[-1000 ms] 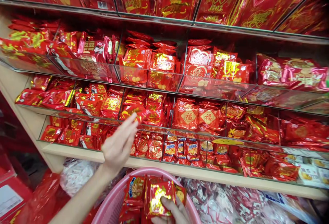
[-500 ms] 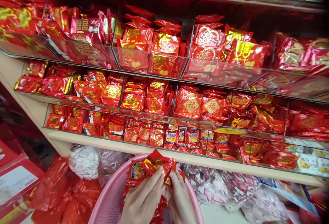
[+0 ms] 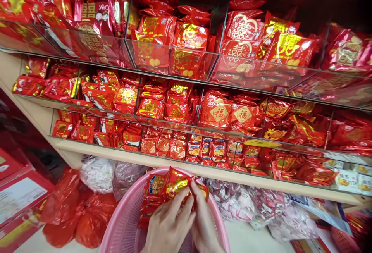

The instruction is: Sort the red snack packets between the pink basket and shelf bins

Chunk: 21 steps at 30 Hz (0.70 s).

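A pink plastic basket stands below the shelves, with several red snack packets inside. Over it, my left hand and my right hand come together around a shiny red and gold packet. The left fingers are curled across the packet's lower part, and my right thumb and fingers close on its right side. My palms hide the packet's lower edge, and I cannot tell whether more than one is held.
Shelves with clear dividers hold red wrapped snacks in rows. Red plastic bags and a cloudy white bag lie to the left, by red cartons. Clear bags of wrapped pieces lie under the shelf at right. A yellow tag is on a shelf edge.
My hands have shifted slightly right and down, and the held packet shows more of its front. The view has tilted a little, so the upper shelves sit higher.
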Each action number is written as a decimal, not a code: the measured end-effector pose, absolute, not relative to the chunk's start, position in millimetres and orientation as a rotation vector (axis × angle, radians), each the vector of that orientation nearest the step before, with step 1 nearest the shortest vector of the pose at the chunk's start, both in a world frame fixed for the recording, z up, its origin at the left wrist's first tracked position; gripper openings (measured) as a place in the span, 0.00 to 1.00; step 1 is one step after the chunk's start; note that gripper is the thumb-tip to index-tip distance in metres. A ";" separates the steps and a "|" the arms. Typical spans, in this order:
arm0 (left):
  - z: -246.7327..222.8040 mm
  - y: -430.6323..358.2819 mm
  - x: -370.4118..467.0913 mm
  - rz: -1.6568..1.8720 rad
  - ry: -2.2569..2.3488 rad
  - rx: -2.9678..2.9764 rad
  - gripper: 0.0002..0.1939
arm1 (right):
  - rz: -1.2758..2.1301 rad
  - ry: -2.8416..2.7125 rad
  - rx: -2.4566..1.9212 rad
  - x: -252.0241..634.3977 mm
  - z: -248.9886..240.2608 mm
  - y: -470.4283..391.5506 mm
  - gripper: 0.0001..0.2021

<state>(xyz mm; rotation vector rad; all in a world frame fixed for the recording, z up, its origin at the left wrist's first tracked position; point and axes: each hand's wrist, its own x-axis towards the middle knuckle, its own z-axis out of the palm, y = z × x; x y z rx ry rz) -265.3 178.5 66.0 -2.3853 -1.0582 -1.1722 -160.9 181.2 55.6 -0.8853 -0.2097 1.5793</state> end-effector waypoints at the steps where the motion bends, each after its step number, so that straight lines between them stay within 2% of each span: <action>1: 66.5 176.7 -267.8 -1.151 -1.049 -2.420 0.18 | 1.590 -0.206 -0.906 -159.9 54.8 181.0 0.19; 6: 77.7 177.1 -299.5 -1.239 -1.108 -2.516 0.18 | 1.613 -0.171 -0.952 -158.1 54.9 181.3 0.23; 8: 86.3 185.7 -313.1 -1.093 -1.244 -2.600 0.27 | 1.598 -0.176 -0.971 -159.7 56.1 181.3 0.26; 10: 94.4 196.7 -322.0 -0.848 -1.313 -2.756 0.39 | 1.598 -0.192 -0.991 -162.0 56.2 180.4 0.27; 12: 99.9 206.5 -325.5 -0.665 -1.302 -2.929 0.46 | 1.617 -0.215 -0.998 -163.8 55.0 178.6 0.26; 15: 102.3 213.8 -323.1 -0.546 -1.305 -3.119 0.46 | 1.640 -0.232 -0.999 -164.8 52.2 175.7 0.26; 21: 101.3 211.5 -310.9 -0.524 -1.375 -3.164 0.42 | 1.714 -0.239 -0.939 -161.3 51.3 174.2 0.25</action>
